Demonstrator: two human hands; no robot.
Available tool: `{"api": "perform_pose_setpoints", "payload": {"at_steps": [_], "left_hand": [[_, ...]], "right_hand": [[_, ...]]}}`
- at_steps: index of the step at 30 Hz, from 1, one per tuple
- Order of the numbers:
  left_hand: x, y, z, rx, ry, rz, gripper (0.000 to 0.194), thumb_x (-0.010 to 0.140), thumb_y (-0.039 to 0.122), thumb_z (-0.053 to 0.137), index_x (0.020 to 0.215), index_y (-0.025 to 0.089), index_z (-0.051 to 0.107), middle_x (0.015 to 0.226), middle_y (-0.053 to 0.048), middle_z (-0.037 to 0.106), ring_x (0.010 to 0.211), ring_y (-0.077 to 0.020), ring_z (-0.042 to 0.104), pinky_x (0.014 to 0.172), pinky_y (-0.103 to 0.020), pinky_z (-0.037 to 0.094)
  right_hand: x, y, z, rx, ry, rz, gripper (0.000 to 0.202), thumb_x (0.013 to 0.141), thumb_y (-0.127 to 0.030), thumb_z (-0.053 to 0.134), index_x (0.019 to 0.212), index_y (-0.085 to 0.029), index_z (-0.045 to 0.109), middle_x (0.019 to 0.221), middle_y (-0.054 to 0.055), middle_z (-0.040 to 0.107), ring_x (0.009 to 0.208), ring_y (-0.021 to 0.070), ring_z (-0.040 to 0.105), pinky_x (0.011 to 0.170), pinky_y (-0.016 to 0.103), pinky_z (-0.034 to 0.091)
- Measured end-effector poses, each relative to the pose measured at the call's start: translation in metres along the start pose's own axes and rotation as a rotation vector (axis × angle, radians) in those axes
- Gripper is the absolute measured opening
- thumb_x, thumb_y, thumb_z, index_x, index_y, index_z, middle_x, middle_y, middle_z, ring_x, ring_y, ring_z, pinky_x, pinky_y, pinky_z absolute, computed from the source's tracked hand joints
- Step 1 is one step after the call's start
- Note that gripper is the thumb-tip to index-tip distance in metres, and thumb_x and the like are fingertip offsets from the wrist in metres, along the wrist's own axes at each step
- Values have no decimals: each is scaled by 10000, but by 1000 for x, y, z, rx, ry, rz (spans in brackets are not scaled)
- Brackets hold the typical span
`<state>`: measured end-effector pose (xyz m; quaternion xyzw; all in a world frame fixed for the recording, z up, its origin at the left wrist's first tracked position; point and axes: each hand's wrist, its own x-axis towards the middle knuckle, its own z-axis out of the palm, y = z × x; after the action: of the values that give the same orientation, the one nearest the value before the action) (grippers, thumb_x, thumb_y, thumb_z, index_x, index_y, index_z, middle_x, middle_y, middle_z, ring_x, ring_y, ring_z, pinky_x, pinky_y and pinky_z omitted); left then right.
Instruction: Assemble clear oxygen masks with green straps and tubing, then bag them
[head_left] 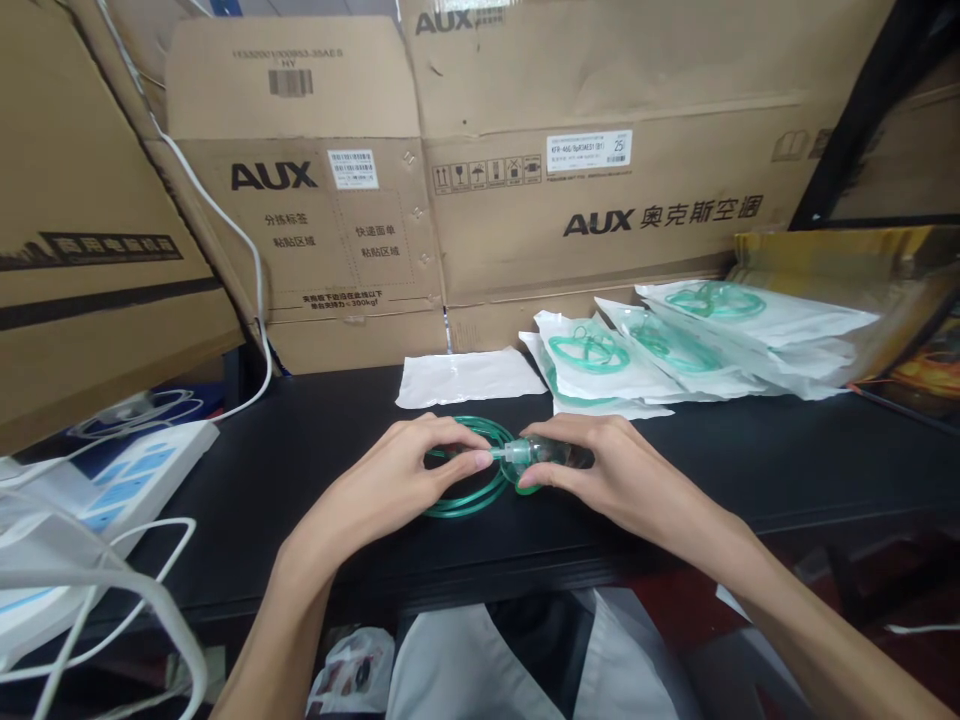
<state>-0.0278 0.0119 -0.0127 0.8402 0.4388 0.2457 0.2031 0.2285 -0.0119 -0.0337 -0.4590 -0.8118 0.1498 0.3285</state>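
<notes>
Just above the black table, my left hand pinches the end of a coiled green tube between thumb and fingers. My right hand is closed around a clear and green mask piece whose pale connector points left. The tube end meets that connector between my two hands. The coil lies on the table, partly behind my left fingers. The mask's far side is hidden by my right hand.
White packs with green tubing lie at the back right of the black table. A flat white pouch is behind my hands. White cables and a power strip sit left. Cardboard stands behind.
</notes>
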Motion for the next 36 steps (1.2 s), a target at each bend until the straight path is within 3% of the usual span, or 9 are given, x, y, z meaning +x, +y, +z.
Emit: {"api": "perform_pose_setpoints", "payload": {"at_steps": [8, 17, 21, 26, 31, 36], "left_hand": [[0, 6, 1, -16, -27, 30, 324, 1012, 508, 548, 1092, 303, 786, 1098, 15, 762, 1002, -199, 670, 894, -290, 477], [3, 12, 10, 114, 93, 99, 264, 1018, 418, 577, 1099, 294, 796, 1046, -9, 762, 1001, -213, 661, 903, -314, 468], [5, 9, 11, 153, 138, 163, 248, 1023, 389, 579, 1076, 277, 793, 1010, -10, 761, 941, -202, 660, 891, -324, 472], [5, 10, 12, 190, 205, 230, 238, 1027, 353, 579, 1053, 245, 790, 989, -27, 763, 931, -205, 654, 849, -332, 478], [5, 13, 15, 245, 245, 280, 219, 1032, 303, 570, 1046, 234, 778, 1009, -27, 757, 938, -200, 646, 840, -334, 478], [7, 14, 19, 315, 244, 278, 222, 1037, 264, 550, 1047, 224, 768, 1001, -32, 747, 931, -210, 622, 842, -353, 463]], "right_hand": [[0, -3, -2, 32, -30, -59, 233, 960, -471, 665, 1129, -332, 743, 1186, -29, 744, 1088, 227, 675, 924, 307, 463], [-2, 2, 0, -40, 1, -73, 202, 1001, -397, 589, 1035, -305, 766, 1266, 18, 711, 1156, 261, 640, 996, 347, 449], [1, -3, 1, 22, 29, -14, 214, 973, -379, 593, 994, -266, 774, 1137, 45, 753, 1031, 268, 672, 872, 321, 494], [3, -10, 2, 156, -7, 90, 296, 984, -438, 564, 1002, -217, 761, 924, 34, 742, 842, 222, 636, 722, 282, 461], [4, -10, 1, 306, -90, 186, 407, 980, -552, 541, 887, -182, 685, 672, -33, 508, 585, 116, 378, 539, 255, 296], [7, -2, 6, 436, -139, 204, 465, 969, -596, 543, 808, -169, 628, 676, -39, 445, 597, 109, 361, 545, 257, 282]]}}
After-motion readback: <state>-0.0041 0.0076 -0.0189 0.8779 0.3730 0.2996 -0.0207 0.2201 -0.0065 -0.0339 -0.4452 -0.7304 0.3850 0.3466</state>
